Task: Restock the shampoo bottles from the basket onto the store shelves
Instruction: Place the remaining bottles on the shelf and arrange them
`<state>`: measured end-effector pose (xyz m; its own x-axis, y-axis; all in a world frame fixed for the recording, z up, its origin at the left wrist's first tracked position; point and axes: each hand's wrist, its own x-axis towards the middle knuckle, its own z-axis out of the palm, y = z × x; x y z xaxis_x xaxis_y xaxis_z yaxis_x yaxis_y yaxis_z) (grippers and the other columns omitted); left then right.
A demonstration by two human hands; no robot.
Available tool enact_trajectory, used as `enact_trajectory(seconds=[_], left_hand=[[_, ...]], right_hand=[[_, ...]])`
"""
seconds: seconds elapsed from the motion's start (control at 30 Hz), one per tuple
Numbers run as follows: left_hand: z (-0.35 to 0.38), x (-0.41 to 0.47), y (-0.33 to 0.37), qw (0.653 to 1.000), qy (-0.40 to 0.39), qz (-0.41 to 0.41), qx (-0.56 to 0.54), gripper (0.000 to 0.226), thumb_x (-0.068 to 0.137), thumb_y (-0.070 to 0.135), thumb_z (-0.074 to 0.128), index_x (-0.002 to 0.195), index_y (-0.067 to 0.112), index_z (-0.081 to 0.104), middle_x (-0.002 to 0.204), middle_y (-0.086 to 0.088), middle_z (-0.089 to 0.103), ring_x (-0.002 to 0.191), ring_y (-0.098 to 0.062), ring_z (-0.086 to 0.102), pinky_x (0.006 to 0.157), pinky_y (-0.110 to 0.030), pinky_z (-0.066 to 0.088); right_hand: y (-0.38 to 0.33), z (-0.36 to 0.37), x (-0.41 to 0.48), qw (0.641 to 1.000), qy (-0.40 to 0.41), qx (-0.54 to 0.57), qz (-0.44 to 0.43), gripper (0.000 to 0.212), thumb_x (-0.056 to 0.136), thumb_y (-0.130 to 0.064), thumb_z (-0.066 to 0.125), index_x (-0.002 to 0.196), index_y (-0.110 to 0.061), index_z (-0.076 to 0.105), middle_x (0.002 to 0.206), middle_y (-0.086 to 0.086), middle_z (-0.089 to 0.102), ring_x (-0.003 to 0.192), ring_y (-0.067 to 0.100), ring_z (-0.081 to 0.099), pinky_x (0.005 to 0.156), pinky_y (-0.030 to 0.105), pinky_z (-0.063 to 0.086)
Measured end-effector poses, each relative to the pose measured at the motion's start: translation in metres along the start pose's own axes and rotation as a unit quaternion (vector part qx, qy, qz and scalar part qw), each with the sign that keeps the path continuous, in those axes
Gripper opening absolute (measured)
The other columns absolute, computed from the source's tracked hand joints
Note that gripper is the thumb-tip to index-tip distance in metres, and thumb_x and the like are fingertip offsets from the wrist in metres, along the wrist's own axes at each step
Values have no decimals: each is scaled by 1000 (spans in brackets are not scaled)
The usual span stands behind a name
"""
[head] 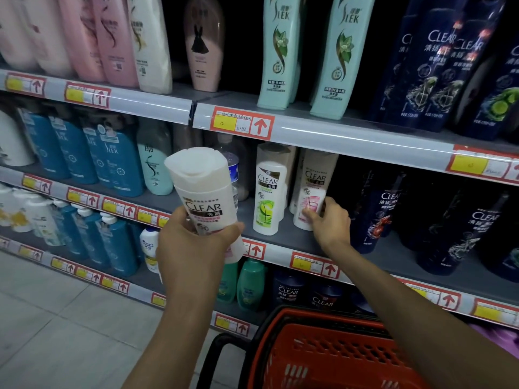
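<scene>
My left hand [193,248] grips a white Clear shampoo bottle [205,189] with a pink label, held tilted in front of the middle shelf. My right hand [328,220] reaches onto that grey shelf [286,234] and holds the lower part of another white, pink-label Clear bottle [314,186] standing there. A white Clear bottle with a green label [268,195] stands just left of it. The red basket [323,352] sits low in view beneath my arms; I cannot see what it holds.
Dark blue Clear bottles [376,209] stand to the right on the same shelf. Teal Slek bottles [278,51] and pink bottles [112,37] fill the shelf above. Blue pump bottles [112,158] line the left. Tiled floor [56,318] lies at lower left.
</scene>
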<state>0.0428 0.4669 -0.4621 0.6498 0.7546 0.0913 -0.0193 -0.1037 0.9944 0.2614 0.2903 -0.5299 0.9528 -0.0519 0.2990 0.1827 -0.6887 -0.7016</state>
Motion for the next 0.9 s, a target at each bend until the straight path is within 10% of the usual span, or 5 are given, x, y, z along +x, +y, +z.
enact_trajectory(seconds=[0.23,0.67,0.8,0.9], left_hand=[[-2,0,0,1000,5,-10,-18,56,65,20,95,114,21,69,116,4,74,104,-21,69,91,-47,58],[8,-3,-4,1000,-10,13,-11,50,65,21,95,108,23,69,106,6,73,90,-9,67,80,-39,57],[14,-6,-5,1000,-15,16,-4,51,64,25,96,106,24,69,107,5,74,92,-40,72,70,-48,59],[17,-7,-7,999,-23,25,-5,48,63,20,96,101,26,68,99,15,71,90,-13,70,74,-42,60]], right_hand=[[-11,5,-4,1000,0,11,-5,34,92,-32,73,108,-10,53,105,13,70,96,33,67,81,49,57],[-16,18,-12,1000,20,19,13,35,97,-28,68,113,-7,45,111,20,69,100,38,66,76,43,51],[-15,17,-11,1000,8,17,7,31,99,-25,66,112,-7,44,112,19,68,99,38,66,74,41,50],[-15,17,-10,1000,5,21,10,30,99,-24,65,111,-7,43,112,19,67,100,37,66,76,43,52]])
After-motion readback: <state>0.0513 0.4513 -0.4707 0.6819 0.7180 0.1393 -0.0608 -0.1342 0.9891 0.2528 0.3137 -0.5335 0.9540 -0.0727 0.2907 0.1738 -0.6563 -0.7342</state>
